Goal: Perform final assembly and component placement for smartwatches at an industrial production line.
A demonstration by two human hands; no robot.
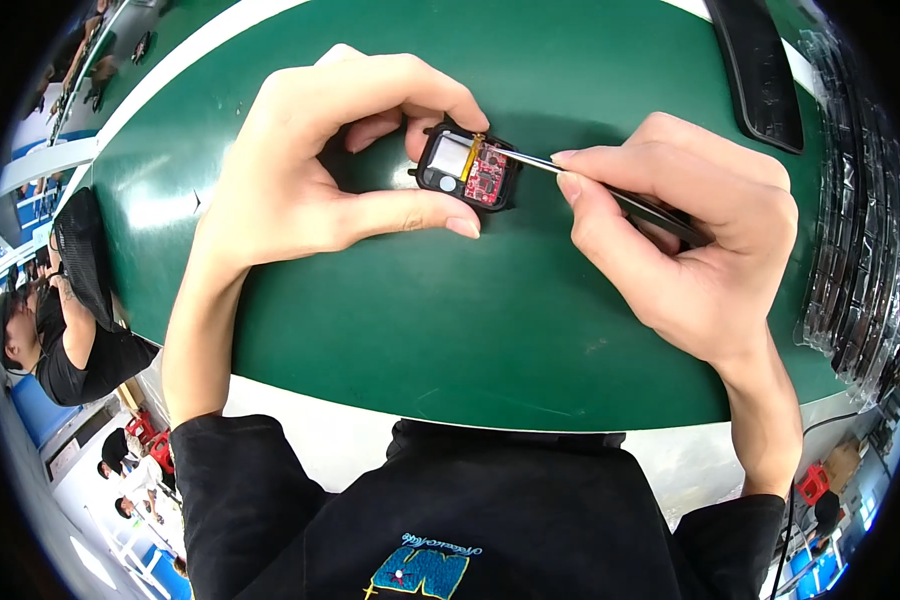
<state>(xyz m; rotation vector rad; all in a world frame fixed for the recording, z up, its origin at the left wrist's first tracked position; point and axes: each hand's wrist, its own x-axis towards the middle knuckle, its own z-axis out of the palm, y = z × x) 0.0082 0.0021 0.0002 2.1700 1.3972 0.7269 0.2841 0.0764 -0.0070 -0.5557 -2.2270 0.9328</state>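
Observation:
My left hand point(295, 165) is closed around a small black electronic device point(433, 182), its index fingertip at the top edge and its thumb along the lower side. The casing is open. Inside sit a red circuit board point(488, 178), a silver battery point(450, 156) edged with yellow tape, and a small round silvery part. My right hand point(705, 230) pinches slim metal tweezers point(538, 161) between thumb and fingers. Their tip reaches the upper part of the board, near the yellow tape; whether it grips anything there is too small to tell.
A green tabletop point(450, 320) lies under both hands. At the far right is a long black tray-like object point(758, 75). Stacked clear plastic trays point(850, 210) line the right edge. Another person in black point(75, 330) sits at the left, and red stools point(813, 483) stand beyond the table.

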